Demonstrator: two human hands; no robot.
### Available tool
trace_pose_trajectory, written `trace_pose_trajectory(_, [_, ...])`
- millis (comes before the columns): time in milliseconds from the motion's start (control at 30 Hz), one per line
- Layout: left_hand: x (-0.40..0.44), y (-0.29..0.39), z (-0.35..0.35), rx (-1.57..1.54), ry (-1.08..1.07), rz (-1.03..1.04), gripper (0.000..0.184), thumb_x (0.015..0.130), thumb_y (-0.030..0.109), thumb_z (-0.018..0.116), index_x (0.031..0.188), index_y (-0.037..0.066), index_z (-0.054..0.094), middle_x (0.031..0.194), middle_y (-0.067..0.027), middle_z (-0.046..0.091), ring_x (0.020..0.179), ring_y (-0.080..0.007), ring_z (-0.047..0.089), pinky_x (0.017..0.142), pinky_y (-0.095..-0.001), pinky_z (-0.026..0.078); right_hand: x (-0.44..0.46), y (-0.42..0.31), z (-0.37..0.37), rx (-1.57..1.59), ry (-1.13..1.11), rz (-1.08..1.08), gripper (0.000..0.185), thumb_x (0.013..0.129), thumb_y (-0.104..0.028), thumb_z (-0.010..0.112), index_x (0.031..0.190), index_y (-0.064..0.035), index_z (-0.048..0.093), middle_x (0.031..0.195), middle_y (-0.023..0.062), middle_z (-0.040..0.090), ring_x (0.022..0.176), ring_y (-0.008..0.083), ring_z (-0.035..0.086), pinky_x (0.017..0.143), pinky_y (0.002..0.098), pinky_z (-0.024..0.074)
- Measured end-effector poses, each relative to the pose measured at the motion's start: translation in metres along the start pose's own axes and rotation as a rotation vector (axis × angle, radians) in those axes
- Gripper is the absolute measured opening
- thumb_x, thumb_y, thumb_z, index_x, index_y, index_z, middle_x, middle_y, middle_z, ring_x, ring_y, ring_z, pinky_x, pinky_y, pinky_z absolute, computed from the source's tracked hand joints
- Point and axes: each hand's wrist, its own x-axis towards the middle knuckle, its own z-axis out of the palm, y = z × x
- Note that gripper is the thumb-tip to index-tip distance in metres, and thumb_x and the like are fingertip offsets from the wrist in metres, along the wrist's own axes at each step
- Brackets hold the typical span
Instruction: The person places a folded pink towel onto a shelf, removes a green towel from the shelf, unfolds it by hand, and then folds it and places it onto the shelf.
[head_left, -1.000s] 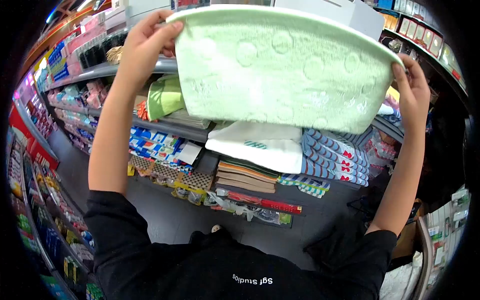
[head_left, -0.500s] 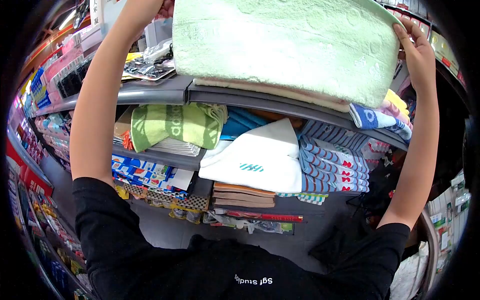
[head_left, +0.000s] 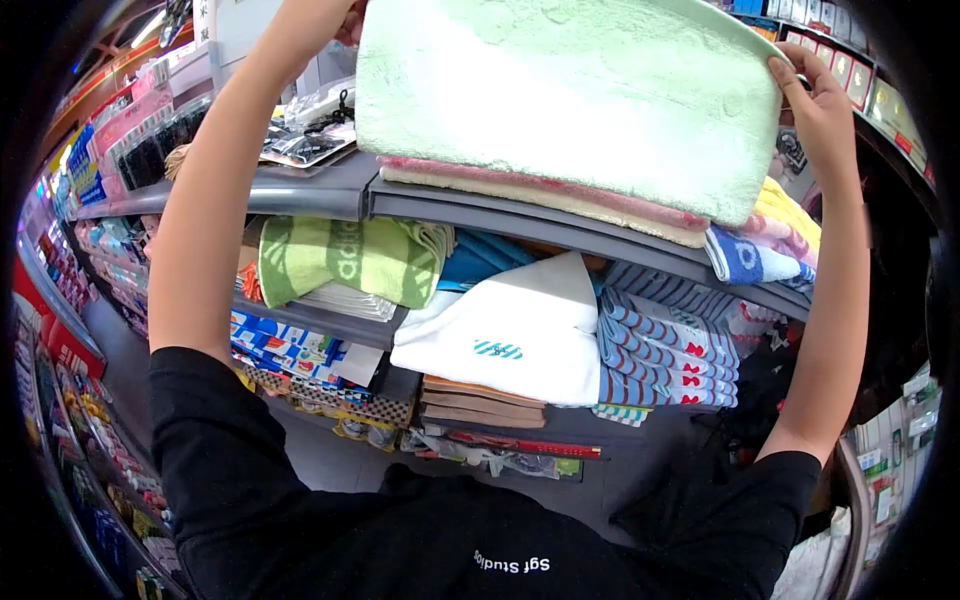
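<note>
A pale green towel [head_left: 570, 110] hangs spread out between my two hands, in front of the upper shelf. My left hand [head_left: 348, 22] is at the towel's upper left edge, mostly cut off by the top of the view, with some curled fingers showing. At the upper right corner my right hand [head_left: 815, 88] pinches the towel between thumb and fingers. Just below the towel's lower edge lie folded pink and cream towels [head_left: 540, 195] on the upper shelf [head_left: 300, 192].
Below are a green patterned towel [head_left: 350, 260], a white towel [head_left: 510, 335] and striped blue towels [head_left: 665, 350]. A blue-and-white towel [head_left: 745, 255] hangs over the shelf's right end. Packaged goods [head_left: 310, 135] lie at left; more racks [head_left: 70, 430] flank both sides.
The green towel has risen slightly off the stack, so more of the pink towel beneath shows. My right hand has shifted a little to the left; both hands keep hold of it.
</note>
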Motion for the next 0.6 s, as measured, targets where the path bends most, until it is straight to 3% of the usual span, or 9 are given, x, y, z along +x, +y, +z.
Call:
trace_pose_trajectory(133, [0.011, -0.03, 0.004, -0.005, -0.122, -0.012, 0.013, 0.085, 0.019, 0.054, 0.087, 0.007, 0.049, 0.056, 0.0009, 0.045, 0.042, -0.009, 0.042, 0.039, -0.0245, 0.037, 0.0, 0.018, 0.018, 0.083, -0.077, 0.048, 0.027, 0.086, -0.024, 0.057, 0.105, -0.0037, 0.057, 0.085, -0.0002, 0.059, 0.068, 0.0047, 0.054, 0.055, 0.0198, 0.0461])
trace_pose_trajectory(333, [0.023, -0.05, 0.023, 0.103, -0.12, -0.095, 0.016, 0.084, 0.019, 0.053, 0.084, 0.004, 0.049, 0.054, -0.0016, 0.047, 0.041, -0.0116, 0.045, 0.039, -0.0259, 0.037, -0.008, 0.024, 0.043, -0.001, -0.129, 0.077, 0.029, 0.087, -0.024, 0.056, 0.106, -0.0014, 0.055, 0.085, 0.0043, 0.058, 0.065, 0.008, 0.056, 0.052, 0.0228, 0.0475])
trace_pose_trajectory(367, [0.027, -0.055, 0.025, 0.169, -0.163, -0.085, 0.017, 0.084, 0.02, 0.054, 0.083, 0.004, 0.05, 0.055, -0.0022, 0.048, 0.042, -0.0116, 0.046, 0.039, -0.0261, 0.037, -0.009, 0.026, 0.047, -0.026, -0.138, 0.089, 0.026, 0.087, -0.019, 0.053, 0.106, -0.0009, 0.055, 0.088, 0.0068, 0.058, 0.068, 0.0133, 0.06, 0.051, 0.0244, 0.0503])
trace_pose_trajectory(500, [0.032, -0.069, 0.035, 0.428, -0.201, -0.104, 0.02, 0.082, 0.019, 0.055, 0.083, -0.001, 0.053, 0.058, -0.007, 0.053, 0.048, -0.0152, 0.053, 0.044, -0.0289, 0.042, -0.017, 0.027, 0.059, -0.111, -0.258, 0.196, 0.024, 0.085, -0.017, 0.053, 0.104, -0.0021, 0.055, 0.086, 0.0065, 0.058, 0.067, 0.0141, 0.06, 0.052, 0.0248, 0.0487])
trace_pose_trajectory(600, [0.033, -0.074, 0.042, 0.573, -0.246, -0.134, 0.028, 0.081, 0.022, 0.054, 0.087, -0.006, 0.056, 0.065, -0.013, 0.059, 0.057, -0.0228, 0.059, 0.054, -0.0337, 0.049, -0.02, 0.047, 0.07, -0.23, -0.292, 0.029, 0.023, 0.082, -0.015, 0.056, 0.097, 0.0019, 0.058, 0.081, 0.014, 0.062, 0.072, 0.0229, 0.058, 0.068, 0.0315, 0.0462])
